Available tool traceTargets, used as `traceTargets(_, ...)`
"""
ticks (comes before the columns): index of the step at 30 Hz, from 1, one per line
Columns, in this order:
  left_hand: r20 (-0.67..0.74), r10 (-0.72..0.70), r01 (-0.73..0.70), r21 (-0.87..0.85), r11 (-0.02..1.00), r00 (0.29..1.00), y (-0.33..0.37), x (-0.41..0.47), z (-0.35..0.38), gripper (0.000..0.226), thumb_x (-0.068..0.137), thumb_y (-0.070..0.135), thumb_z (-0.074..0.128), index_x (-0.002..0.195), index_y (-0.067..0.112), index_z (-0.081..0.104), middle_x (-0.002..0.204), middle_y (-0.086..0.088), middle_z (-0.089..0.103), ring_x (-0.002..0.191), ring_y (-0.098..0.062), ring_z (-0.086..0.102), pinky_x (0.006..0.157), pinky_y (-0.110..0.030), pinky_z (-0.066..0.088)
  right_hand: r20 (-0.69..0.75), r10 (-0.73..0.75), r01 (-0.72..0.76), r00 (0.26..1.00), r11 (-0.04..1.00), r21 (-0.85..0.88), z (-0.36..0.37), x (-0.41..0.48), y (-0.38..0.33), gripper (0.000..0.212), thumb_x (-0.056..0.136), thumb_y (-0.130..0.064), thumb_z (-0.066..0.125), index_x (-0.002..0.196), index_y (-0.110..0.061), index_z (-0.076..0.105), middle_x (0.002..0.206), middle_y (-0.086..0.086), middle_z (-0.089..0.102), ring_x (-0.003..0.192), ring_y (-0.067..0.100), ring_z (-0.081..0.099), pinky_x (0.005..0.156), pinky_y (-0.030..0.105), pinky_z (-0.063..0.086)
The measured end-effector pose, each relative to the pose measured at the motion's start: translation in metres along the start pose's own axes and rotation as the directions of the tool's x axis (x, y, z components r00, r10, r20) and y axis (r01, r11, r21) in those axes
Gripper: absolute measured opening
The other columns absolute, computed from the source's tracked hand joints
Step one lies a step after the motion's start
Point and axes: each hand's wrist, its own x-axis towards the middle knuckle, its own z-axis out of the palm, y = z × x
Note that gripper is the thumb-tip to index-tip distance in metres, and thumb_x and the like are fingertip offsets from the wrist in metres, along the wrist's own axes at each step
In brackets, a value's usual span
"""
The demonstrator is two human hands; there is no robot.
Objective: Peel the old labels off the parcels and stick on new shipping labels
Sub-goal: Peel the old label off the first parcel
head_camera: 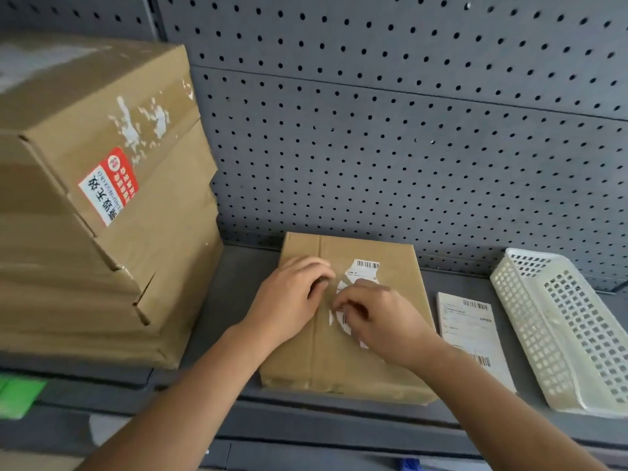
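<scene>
The flat brown cardboard parcel [343, 363] lies on the grey shelf [234, 290] under both hands, the right hand [382, 322] with its fingers [348, 300] pinching a torn bit of the white paper label [366, 267], the left hand [289, 297] with its fingers [314, 270] curled on the cardboard just beside it.

Head camera — forward and down, close above the parcel [339, 368].

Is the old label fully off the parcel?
No, torn pieces of the label are stuck on the top of the parcel.
</scene>
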Motion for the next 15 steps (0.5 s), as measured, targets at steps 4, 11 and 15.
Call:
traceTargets(4,-0.007,0.008,-0.008,0.0,1.0,1.0,0.0,-0.001,0.0,0.018,0.097,0.021,0.059,0.111,0.024,0.07,0.122,0.016,0.063,0.12,-0.005,0.051,0.094,-0.032,0.05,-0.038,-0.001,0.001,0.999,1.0,-0.017,0.003,0.002,-0.002,0.021,0.094,-0.022,0.055,0.097,-0.034,0.072,0.093,-0.019,0.062,0.081,0.006,0.058,0.072,0.033,0.052)
traceTargets(11,-0.026,0.003,-0.003,0.004,1.0,1.0,-0.002,-0.001,0.001,0.014,0.096,0.02,0.062,0.106,0.024,0.07,0.118,0.016,0.064,0.116,-0.006,0.053,0.091,-0.032,0.05,-0.085,0.038,-0.039,0.996,0.999,-0.014,0.012,0.0,-0.004,0.02,0.095,-0.024,0.056,0.098,-0.036,0.071,0.096,-0.018,0.064,0.086,0.005,0.058,0.072,0.033,0.051)
traceTargets(15,-0.018,-0.002,0.002,0.015,1.0,1.0,-0.003,0.0,0.002,0.014,0.096,0.021,0.062,0.107,0.024,0.07,0.118,0.016,0.064,0.116,-0.007,0.053,0.09,-0.03,0.049,-0.086,0.056,-0.058,0.995,0.998,-0.018,0.014,0.001,-0.006,0.018,0.092,-0.023,0.056,0.092,-0.035,0.07,0.095,-0.019,0.065,0.088,0.003,0.057,0.075,0.034,0.052)
